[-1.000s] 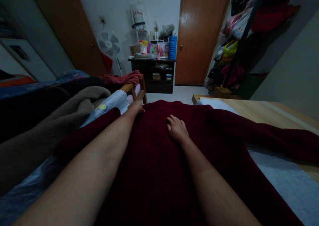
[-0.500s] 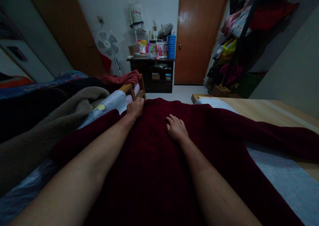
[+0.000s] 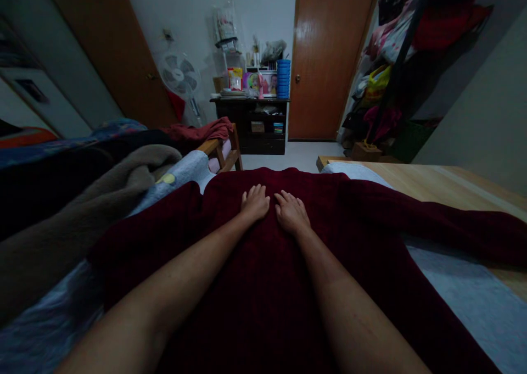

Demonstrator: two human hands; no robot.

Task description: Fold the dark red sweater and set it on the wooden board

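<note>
A dark red long-sleeved sweater [image 3: 255,275] lies spread out in front of me, its collar end away from me and one sleeve reaching far to the right. On its upper middle part rests my left hand [image 3: 256,202], open, with the fingers pointing forward. Just beside it, a small gap apart, my right hand [image 3: 292,212] lies open on the same cloth with its fingers slightly spread. Neither hand grips anything. Under the sweater is a light blue-grey cloth [image 3: 465,280]. The left sleeve partly shows behind my left forearm.
A brown fleecy blanket [image 3: 107,198] and other clothes are heaped at the left, by a wooden frame [image 3: 230,160]. A wooden board [image 3: 444,184] extends at the right. Farther off stand a fan [image 3: 180,74], a dark cabinet [image 3: 263,140] and a door [image 3: 325,61].
My left hand has moved right, from the sweater's upper left shoulder edge to its middle, next to my right hand. The right hand has stayed in place.
</note>
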